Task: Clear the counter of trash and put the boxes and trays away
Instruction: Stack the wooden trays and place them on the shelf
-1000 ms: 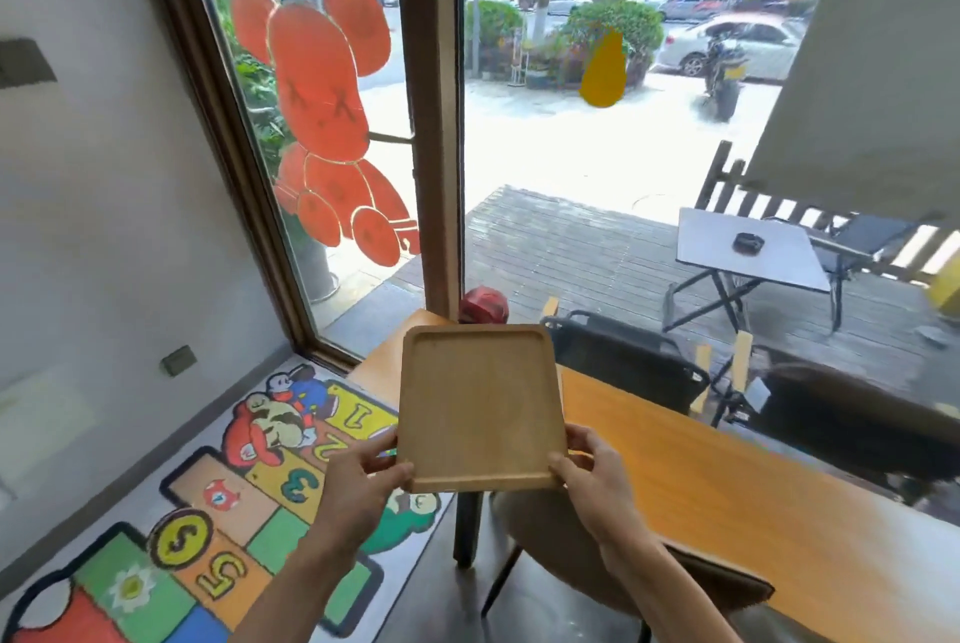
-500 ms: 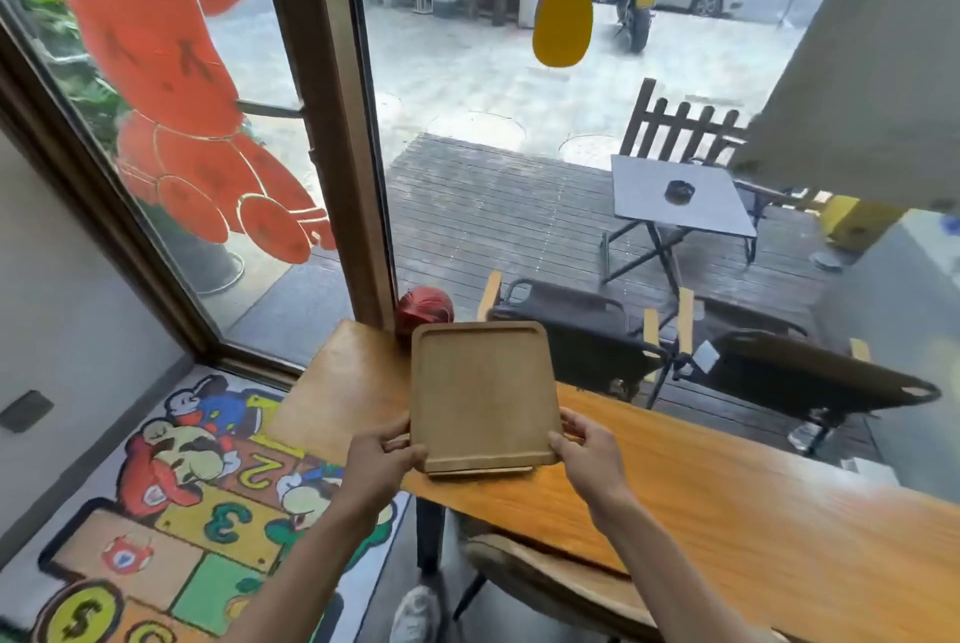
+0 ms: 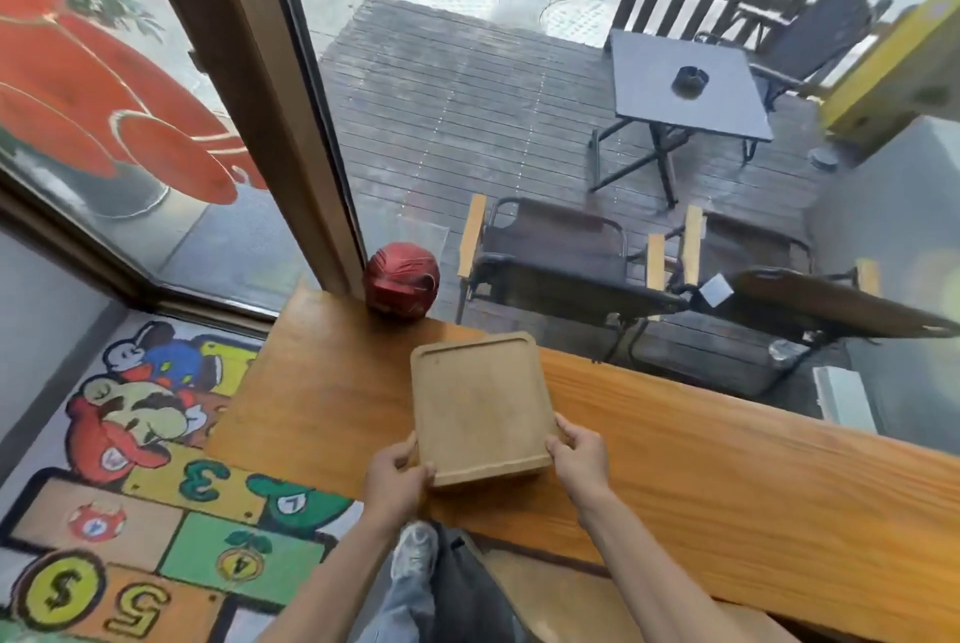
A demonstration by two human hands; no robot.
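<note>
A light wooden tray point(image 3: 480, 400) with a raised rim is held low over the left end of the orange wooden counter point(image 3: 701, 486). Whether it touches the counter I cannot tell. My left hand point(image 3: 395, 478) grips its near left corner. My right hand point(image 3: 579, 458) grips its near right corner. The tray is bare inside.
A red ball-shaped object point(image 3: 401, 286) sits at the counter's far edge against the window frame point(image 3: 270, 86). A colourful numbered floor mat point(image 3: 130, 486) lies to the left. Below the counter are a stool point(image 3: 571, 601) and my leg with a sneaker point(image 3: 413, 556). Outdoor chairs and a table stand beyond the glass.
The view has tilted down and closer to the counter. The tray, held in both hands, has come down from chest height to just over the counter's left end.
</note>
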